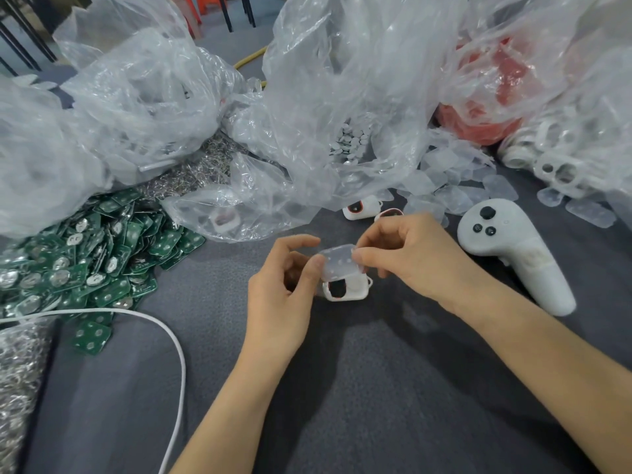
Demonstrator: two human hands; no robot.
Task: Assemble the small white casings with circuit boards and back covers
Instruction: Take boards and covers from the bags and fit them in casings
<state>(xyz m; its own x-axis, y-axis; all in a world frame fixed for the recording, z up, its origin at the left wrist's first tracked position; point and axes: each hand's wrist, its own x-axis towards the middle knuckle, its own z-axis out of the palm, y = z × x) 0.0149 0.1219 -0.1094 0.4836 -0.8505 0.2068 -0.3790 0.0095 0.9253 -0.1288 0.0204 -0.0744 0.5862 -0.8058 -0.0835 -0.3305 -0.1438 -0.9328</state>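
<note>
A translucent back cover (342,265) is pinched at its edges by the left hand (282,285) and right hand (407,258), against the small white casing (349,291) between them; green circuit boards (95,248) are heaped well to the left.

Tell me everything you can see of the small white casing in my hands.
The small white casing looks like matte plastic with rounded corners, a red-rimmed window dark inside, and a small loop on its right side. The left hand grips it over the grey cloth, window facing the camera; a translucent dotted cover, pinched by the right hand, lies tilted on its top.
</note>
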